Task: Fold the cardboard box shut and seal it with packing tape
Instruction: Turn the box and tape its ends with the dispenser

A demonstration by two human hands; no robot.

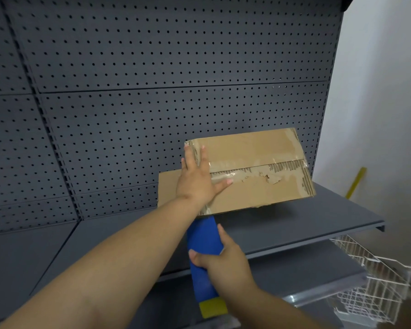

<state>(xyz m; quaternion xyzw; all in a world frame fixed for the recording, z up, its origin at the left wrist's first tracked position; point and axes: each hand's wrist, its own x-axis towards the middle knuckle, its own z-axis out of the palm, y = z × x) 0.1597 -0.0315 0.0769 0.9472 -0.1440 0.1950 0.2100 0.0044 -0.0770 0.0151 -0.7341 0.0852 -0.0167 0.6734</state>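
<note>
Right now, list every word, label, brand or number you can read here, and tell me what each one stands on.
None: no word, label, brand, number or sign is readable in this view.
The cardboard box: plain brown faces and torn clear tape, no print; the left hand lying flat hides part.
The blue handle in the right hand: no marking.
The pegboard wall, shelf and wire basket: no text.

box (pixel 252 172) on the shelf (pixel 342 210), wire basket (pixel 375 286) below right.
</note>
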